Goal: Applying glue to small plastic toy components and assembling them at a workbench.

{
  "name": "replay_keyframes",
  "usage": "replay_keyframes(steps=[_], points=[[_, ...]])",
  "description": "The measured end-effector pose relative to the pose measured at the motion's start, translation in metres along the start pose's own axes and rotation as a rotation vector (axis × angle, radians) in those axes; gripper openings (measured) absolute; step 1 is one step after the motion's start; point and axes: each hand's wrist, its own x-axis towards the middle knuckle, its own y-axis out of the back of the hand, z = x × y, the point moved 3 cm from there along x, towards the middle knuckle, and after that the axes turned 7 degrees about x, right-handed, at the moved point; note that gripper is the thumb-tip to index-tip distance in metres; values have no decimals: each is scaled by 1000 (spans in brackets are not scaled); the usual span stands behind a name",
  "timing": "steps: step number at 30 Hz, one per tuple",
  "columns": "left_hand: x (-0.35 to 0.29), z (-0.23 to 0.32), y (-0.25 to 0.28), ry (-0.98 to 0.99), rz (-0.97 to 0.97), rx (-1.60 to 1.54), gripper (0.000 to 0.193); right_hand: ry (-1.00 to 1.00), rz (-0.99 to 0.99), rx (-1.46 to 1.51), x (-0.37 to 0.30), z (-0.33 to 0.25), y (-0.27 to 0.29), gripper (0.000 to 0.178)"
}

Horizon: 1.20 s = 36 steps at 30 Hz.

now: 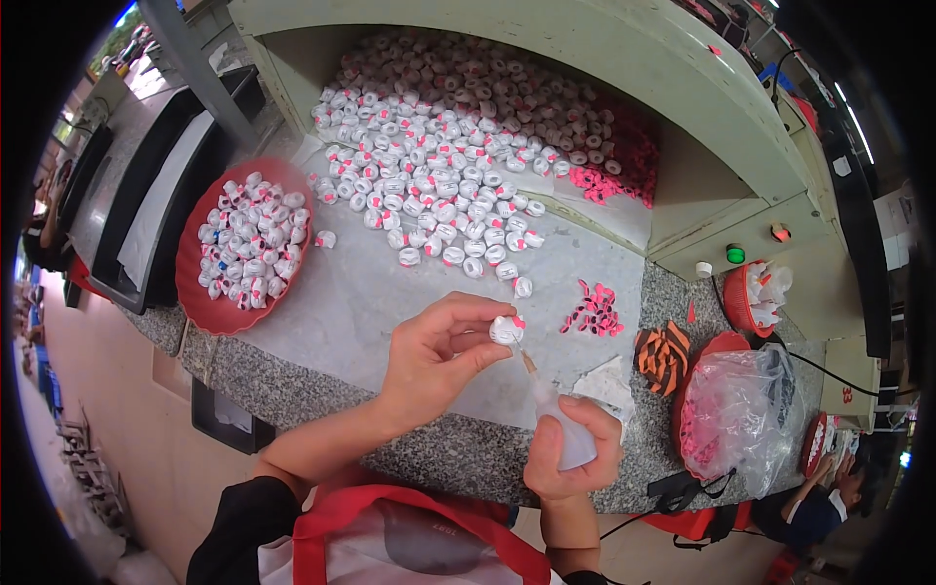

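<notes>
Between the thumb and fingers of my left hand [424, 359], a small white toy head [506, 331] with a pink bow-like piece is pinched above the paper-covered bench. My right hand [558, 480] is wrapped round a translucent squeeze bottle [577, 447], tilted so its thin needle tip [527, 362] points up at the head's lower right side. Whether the tip touches it, I cannot tell. Beyond my hands spreads a large heap of similar white heads [458, 180]. A small pile of loose pink pieces [595, 312] lies to the right.
At the left stands a red bowl [226, 317] full of white heads. A pale green metal hood [546, 39] arches over the heap. On the right are an orange-and-black striped bundle [663, 358], a plastic bag [746, 409] in a red tray, and a red basket [745, 298].
</notes>
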Motion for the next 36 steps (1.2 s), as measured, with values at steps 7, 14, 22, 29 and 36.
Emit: replay_keyframes(steps=[7, 14, 22, 29, 36], points=[[1, 1, -2, -23, -8, 18, 32, 16, -1, -3, 0, 1, -1, 30], [1, 6, 0, -42, -17, 77, 30, 47, -41, -13, 4, -5, -3, 28], [2, 4, 3, -49, -12, 75, 31, 4, -45, -9, 5, -2, 0, 26], [5, 1, 4, 219, -37, -118, 33, -6, -19, 26, 2, 1, 3, 27], [4, 0, 4, 275, -68, -175, 33, 6, -17, 31, 0, 2, 4, 27]])
